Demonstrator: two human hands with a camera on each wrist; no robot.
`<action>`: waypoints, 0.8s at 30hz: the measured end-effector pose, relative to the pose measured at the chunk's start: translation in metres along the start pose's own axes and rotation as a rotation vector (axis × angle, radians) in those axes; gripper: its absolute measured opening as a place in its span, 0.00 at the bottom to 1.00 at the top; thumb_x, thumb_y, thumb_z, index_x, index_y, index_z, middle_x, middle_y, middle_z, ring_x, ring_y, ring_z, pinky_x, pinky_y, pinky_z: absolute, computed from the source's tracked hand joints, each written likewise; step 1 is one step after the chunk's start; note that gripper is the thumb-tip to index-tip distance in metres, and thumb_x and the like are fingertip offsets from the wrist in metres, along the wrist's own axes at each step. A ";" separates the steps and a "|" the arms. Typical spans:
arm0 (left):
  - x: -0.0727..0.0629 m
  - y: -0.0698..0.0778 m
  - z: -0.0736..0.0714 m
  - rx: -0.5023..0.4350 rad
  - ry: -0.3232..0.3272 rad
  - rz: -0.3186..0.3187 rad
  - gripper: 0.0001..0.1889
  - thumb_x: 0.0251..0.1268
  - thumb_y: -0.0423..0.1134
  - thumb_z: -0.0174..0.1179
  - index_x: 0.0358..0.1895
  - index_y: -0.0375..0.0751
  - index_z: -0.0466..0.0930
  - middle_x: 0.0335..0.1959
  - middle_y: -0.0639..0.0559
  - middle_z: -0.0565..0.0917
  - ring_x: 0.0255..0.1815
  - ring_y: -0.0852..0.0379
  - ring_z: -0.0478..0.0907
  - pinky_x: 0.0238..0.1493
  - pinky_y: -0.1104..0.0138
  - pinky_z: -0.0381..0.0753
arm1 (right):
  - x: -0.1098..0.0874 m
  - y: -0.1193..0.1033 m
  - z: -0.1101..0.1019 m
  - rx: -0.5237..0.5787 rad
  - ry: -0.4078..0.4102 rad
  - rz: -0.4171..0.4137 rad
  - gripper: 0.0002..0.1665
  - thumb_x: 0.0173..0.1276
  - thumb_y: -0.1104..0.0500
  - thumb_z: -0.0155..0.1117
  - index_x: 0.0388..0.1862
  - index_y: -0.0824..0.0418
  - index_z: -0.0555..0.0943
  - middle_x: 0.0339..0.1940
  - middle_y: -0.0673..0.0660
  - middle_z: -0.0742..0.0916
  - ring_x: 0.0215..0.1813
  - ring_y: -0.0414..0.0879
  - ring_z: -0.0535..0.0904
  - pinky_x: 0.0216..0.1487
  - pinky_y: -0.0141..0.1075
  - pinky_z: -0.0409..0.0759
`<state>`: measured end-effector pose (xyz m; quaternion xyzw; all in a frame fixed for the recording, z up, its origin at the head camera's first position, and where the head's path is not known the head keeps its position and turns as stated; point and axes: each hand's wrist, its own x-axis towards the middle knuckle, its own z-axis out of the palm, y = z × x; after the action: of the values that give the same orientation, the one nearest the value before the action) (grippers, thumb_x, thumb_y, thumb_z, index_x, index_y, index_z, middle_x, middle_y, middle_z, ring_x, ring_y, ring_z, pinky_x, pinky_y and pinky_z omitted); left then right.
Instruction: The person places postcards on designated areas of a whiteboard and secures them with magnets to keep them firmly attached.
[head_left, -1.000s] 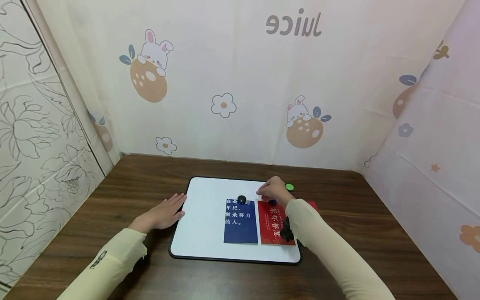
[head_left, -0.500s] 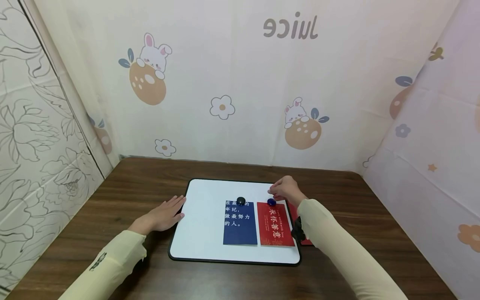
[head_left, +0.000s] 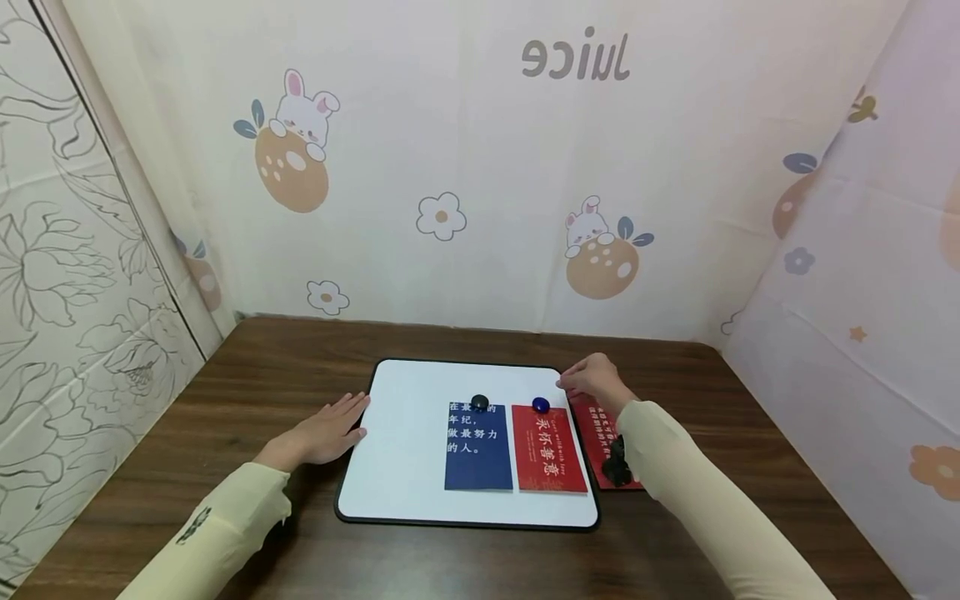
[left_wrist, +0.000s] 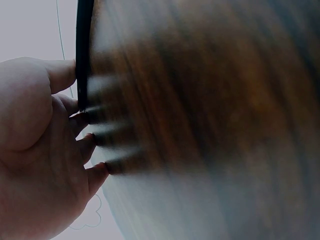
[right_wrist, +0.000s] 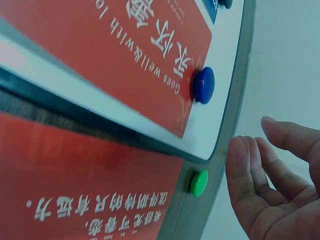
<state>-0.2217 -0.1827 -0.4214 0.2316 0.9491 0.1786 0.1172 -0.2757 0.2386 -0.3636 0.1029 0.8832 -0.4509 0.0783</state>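
Observation:
A white magnetic whiteboard (head_left: 397, 467) with a dark frame lies on the table. My left hand (head_left: 324, 431) rests with straight fingers at its left edge. A blue card (head_left: 480, 462) lies on the board, with a black round magnet (head_left: 480, 402) at its top. Beside it, a red card (head_left: 549, 458) has a blue round magnet (right_wrist: 203, 85) at its top edge. My right hand (head_left: 598, 383) hovers by the board's upper right corner, fingers loosely bent, thumb apart, nothing between them. Below those fingertips, a green round magnet (right_wrist: 199, 183) shows in the right wrist view; the hand hides it from the head view.
Another red card (right_wrist: 90, 175) with white writing lies on the table just right of the board, partly covered by my right wrist in the head view. Brown wood table (head_left: 300, 350) surrounds the board. A patterned curtain (head_left: 465, 125) hangs behind.
My right hand has moved right, away from the blue magnet, which now shows at the top of the red card. The second red card has come more into view. My left hand stays put.

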 end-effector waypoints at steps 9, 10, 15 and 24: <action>0.001 0.000 -0.001 -0.008 0.001 0.004 0.30 0.75 0.40 0.46 0.72 0.26 0.51 0.72 0.29 0.52 0.73 0.32 0.45 0.68 0.40 0.46 | -0.003 0.018 -0.013 0.004 0.031 0.014 0.14 0.65 0.66 0.64 0.44 0.76 0.80 0.37 0.66 0.85 0.38 0.56 0.84 0.46 0.48 0.81; 0.001 0.000 -0.001 -0.006 0.001 0.004 0.30 0.75 0.41 0.46 0.72 0.26 0.51 0.72 0.29 0.52 0.73 0.32 0.45 0.68 0.40 0.46 | -0.003 0.021 -0.015 -0.006 0.032 0.017 0.14 0.65 0.65 0.64 0.44 0.76 0.80 0.37 0.66 0.85 0.38 0.56 0.84 0.47 0.48 0.81; 0.001 -0.001 0.000 -0.003 0.002 0.005 0.30 0.76 0.41 0.45 0.72 0.26 0.51 0.72 0.29 0.52 0.73 0.32 0.45 0.68 0.40 0.47 | -0.006 0.029 -0.023 -0.043 0.041 0.034 0.15 0.65 0.64 0.64 0.44 0.76 0.81 0.38 0.66 0.86 0.40 0.57 0.83 0.49 0.50 0.79; 0.002 -0.003 0.002 -0.002 0.004 0.008 0.30 0.76 0.41 0.45 0.72 0.26 0.50 0.72 0.29 0.52 0.73 0.32 0.45 0.68 0.40 0.47 | -0.012 0.044 -0.036 -0.081 0.044 0.052 0.12 0.66 0.65 0.62 0.41 0.76 0.81 0.39 0.70 0.85 0.40 0.58 0.83 0.47 0.48 0.81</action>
<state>-0.2235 -0.1837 -0.4243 0.2347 0.9482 0.1806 0.1151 -0.2542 0.2915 -0.3742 0.1323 0.8992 -0.4103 0.0747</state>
